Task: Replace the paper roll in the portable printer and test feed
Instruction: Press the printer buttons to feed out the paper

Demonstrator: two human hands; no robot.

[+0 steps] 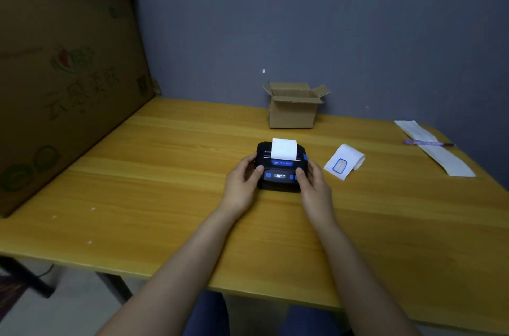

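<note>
Two bare forearms reach forward from the bottom of the view over the near edge of the yellow wooden tabletop [137, 198]. The left hand [242, 184] cups the left side of the portable printer [281, 170], its thumb lying on the front panel beside a blue button. The right hand [312, 184] clasps the right side in the same way, thumb resting on the panel near the small lit display. Both hands are curled around the casing, gripping it between them. The printer, black with blue trim, sits flat on the tabletop around its middle, and a white paper strip [284, 149] stands up out of the slot on its top.

Just to the right of the printer, apart from it, lies a curled piece of white paper [345, 160] bearing a blue-outlined rectangle. Farther right, near the tabletop's edge, a long paper strip [438, 149] lies flat with a purple pen [428, 143] across it. Behind the printer, against the grey-blue wall, stands a small cardboard box [293, 112] with its flaps open. A large printed carton [66, 88] fills the left side.
</note>
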